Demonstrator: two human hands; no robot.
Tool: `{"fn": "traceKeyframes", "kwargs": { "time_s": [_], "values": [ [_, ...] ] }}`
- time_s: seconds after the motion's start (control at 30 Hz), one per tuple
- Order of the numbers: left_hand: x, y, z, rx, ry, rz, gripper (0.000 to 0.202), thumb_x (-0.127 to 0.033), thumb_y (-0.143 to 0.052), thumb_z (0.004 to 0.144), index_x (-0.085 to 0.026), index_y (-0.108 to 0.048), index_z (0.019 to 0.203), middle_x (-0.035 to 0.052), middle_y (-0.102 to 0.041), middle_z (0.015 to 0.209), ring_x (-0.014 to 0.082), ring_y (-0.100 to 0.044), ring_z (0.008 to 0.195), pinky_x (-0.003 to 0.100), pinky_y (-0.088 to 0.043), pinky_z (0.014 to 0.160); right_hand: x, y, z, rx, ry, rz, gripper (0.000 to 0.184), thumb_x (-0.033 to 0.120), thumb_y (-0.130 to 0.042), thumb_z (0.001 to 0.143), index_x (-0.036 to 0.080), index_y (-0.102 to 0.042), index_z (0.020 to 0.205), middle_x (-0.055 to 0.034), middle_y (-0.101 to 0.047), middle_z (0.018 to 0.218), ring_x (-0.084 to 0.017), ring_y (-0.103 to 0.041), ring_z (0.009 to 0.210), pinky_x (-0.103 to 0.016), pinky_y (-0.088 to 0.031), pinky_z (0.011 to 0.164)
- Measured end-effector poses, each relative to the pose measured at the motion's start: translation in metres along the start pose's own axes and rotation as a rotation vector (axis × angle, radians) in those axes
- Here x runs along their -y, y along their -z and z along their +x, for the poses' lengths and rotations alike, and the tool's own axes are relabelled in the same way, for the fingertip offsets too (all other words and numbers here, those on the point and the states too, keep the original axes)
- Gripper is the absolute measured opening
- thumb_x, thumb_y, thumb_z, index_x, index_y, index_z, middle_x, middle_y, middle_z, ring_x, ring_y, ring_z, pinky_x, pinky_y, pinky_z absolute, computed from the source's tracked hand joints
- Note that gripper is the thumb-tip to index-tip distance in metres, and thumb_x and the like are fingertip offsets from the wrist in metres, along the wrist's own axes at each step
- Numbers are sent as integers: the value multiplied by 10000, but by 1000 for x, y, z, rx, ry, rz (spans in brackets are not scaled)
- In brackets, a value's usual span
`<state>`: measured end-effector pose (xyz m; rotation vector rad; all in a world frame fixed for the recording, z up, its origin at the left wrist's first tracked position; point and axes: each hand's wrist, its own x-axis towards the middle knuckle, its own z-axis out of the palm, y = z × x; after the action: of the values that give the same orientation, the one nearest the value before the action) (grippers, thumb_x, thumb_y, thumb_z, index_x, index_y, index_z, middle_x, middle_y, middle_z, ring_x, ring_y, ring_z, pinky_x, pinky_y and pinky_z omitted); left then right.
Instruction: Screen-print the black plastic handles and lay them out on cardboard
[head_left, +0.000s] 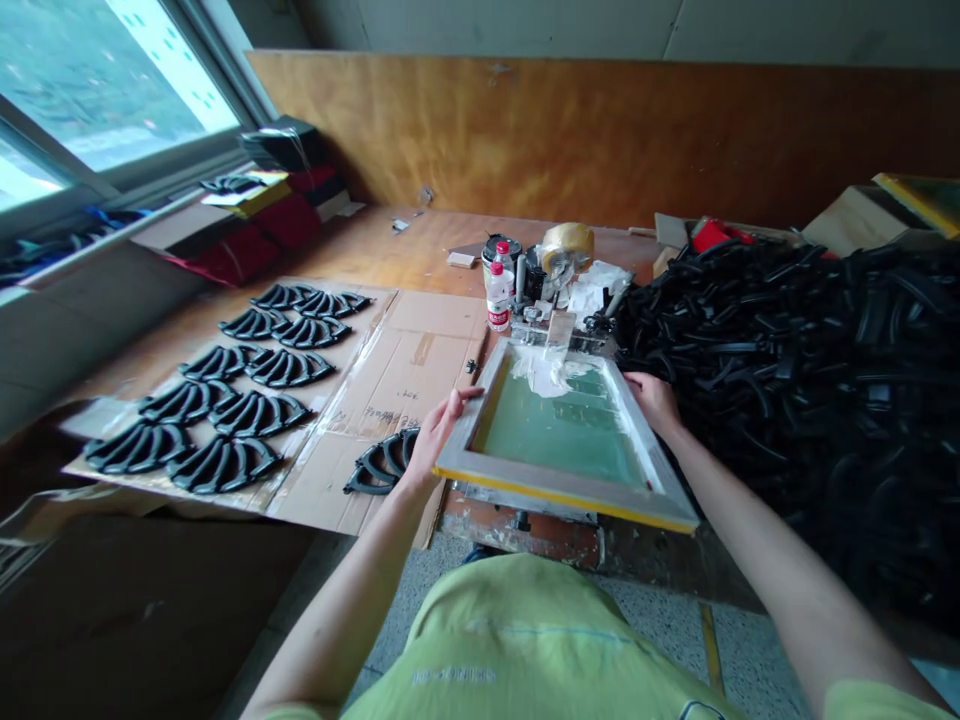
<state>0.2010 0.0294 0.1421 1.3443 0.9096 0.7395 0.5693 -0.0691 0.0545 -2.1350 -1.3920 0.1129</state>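
Note:
A screen printing frame [574, 490] with a green mesh and white ink smeared along its far end is tilted in front of me over the bench. My left hand [442, 425] grips its left side, fingers along the rim. On the opposite side, my right hand [654, 400] has hold of the right edge; some of its fingers are hidden. A black fan-shaped plastic part [382, 462] lies on the cardboard beside my left hand, partly covered by it. The frame's far end meets a metal clamp [559, 335].
Several black ribbed parts [255, 412] lie in two columns on the cardboard sheet [420, 345] at left. A large heap of black parts [795, 370] fills the right. Behind the frame are a red-capped bottle [497, 300] and a tape roll [568, 245]. Boxes [247, 235] stand by the window.

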Motion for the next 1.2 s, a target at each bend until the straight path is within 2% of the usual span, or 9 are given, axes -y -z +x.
{"fn": "traceKeyframes", "kwargs": {
  "time_s": [0.17,0.23,0.4,0.5,0.73,0.8,0.93,1.07,1.2],
  "values": [
    [69,12,-11,42,170,124,769,-553,-628,783,-210,-428,1442,13,-674,837,111,-575,625,209,-440,570,52,-9,46,-196,239,-28,565,258,-636,799,137,-523,1339,-149,-522,1362,-298,-508,1206,-431,-464,980],
    [94,12,-9,3,186,180,812,-513,-616,802,-232,-310,1500,-9,-650,775,109,-561,597,204,-430,553,80,-23,63,-139,316,-127,587,224,-695,760,130,-528,1315,-161,-548,1308,-314,-495,1190,-438,-441,981],
    [125,13,-2,-3,210,195,746,-485,-568,838,-234,-317,1495,3,-644,801,122,-567,617,214,-444,561,105,-47,68,116,260,-245,211,176,-621,827,147,-626,1037,-128,-664,976,-267,-573,926,-359,-451,795],
    [130,16,-1,15,223,197,729,-505,-573,833,-238,-356,1476,11,-653,829,121,-565,618,215,-447,564,100,-49,43,175,356,-236,79,144,-556,856,149,-628,889,-112,-660,919,-242,-562,877,-331,-429,764],
    [129,16,-1,5,240,180,739,-536,-592,813,-217,-397,1451,33,-660,867,128,-582,636,213,-452,551,96,-22,5,366,742,-66,173,42,-515,807,165,-636,823,-63,-639,825,-196,-545,828,-287,-394,721],
    [123,14,-3,9,239,160,745,-538,-598,806,-216,-400,1448,29,-654,853,131,-584,637,214,-457,548,98,-21,12,380,711,-45,129,81,-552,813,181,-626,781,-38,-623,779,-183,-538,779,-278,-383,693],
    [112,10,-6,-14,247,113,755,-530,-619,785,-199,-414,1432,18,-654,799,132,-586,614,213,-455,531,96,-34,4,195,615,-105,160,58,-517,824,164,-635,817,-73,-626,834,-214,-543,864,-297,-406,727],
    [106,7,-8,-40,254,120,730,-515,-630,774,-187,-456,1402,19,-669,784,134,-588,608,217,-458,534,87,-38,-15,217,714,-49,178,81,-502,860,157,-656,909,-81,-646,883,-216,-556,896,-309,-443,788],
    [95,9,-9,-30,262,122,766,-524,-650,759,-183,-443,1413,30,-689,813,144,-609,640,223,-467,556,94,-31,17,222,597,47,205,209,-623,852,219,-667,1052,-41,-665,936,-197,-597,865,-299,-460,780]
  ]
}}
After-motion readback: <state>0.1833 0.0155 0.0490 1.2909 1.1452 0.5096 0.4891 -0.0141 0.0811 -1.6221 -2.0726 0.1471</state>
